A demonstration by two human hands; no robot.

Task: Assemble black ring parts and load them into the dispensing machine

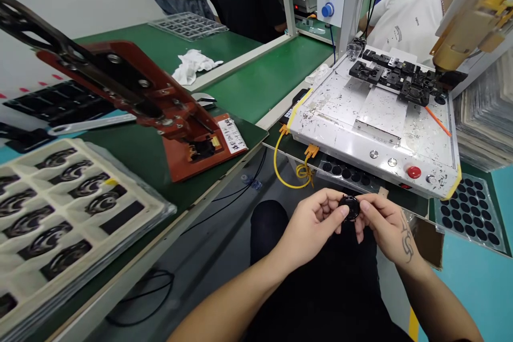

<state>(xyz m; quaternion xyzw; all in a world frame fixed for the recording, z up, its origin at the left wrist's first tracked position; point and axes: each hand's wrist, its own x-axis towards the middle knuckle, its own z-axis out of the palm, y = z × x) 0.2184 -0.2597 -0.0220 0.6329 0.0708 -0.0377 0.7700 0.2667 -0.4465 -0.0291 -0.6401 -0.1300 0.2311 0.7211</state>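
Between my two hands, above my lap, is a small round black part (350,207) with a ring-shaped rim. My left hand (316,219) pinches its left side, the thumb lying over its front. My right hand (377,219) grips the right edge between thumb and fingertips. Some fingertips are hidden behind the part. Beyond my hands stands a white bench machine (340,133) with buttons along its front and black fixtures (395,77) on its bed.
At left, a red lever press (180,155) stands on the green bench, near a cream tray (140,197) of curved black parts. A plastic tray of black discs (468,211) lies at right. A yellow cable (280,173) hangs from the machine. Other people sit or stand beyond the benches.
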